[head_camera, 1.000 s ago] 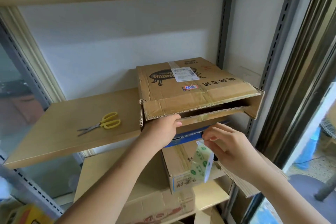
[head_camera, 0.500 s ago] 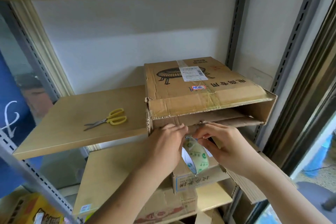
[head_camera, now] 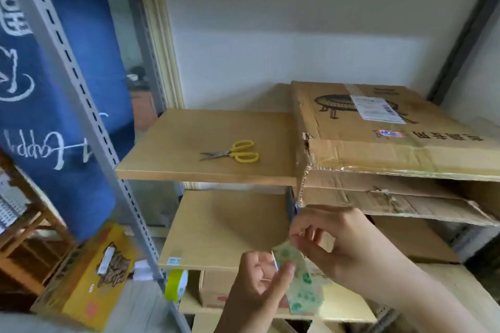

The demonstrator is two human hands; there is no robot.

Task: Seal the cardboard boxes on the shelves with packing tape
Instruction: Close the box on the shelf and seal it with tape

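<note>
A flat cardboard box [head_camera: 378, 138] with a printed drawing and a white label lies on the right of the wooden shelf [head_camera: 205, 143]. Its front flaps [head_camera: 392, 197] hang open. Below and in front of the box, my left hand [head_camera: 259, 286] holds a roll of clear packing tape with green print [head_camera: 300, 284]. My right hand [head_camera: 338, 243] pinches the roll's top edge, apparently at the tape's end. Both hands are off the box.
Yellow-handled scissors [head_camera: 232, 154] lie on the shelf left of the box. A lower shelf board [head_camera: 224, 227] and more cardboard boxes [head_camera: 405, 238] sit below. A grey slotted upright [head_camera: 89, 127], a blue banner [head_camera: 54, 105], a yellow carton [head_camera: 89, 278] and a yellow-green tape roll [head_camera: 176, 284] stand at left.
The view swung left and closer. Both hands dropped away from the box's front flap and now work on the tape roll lower down.
</note>
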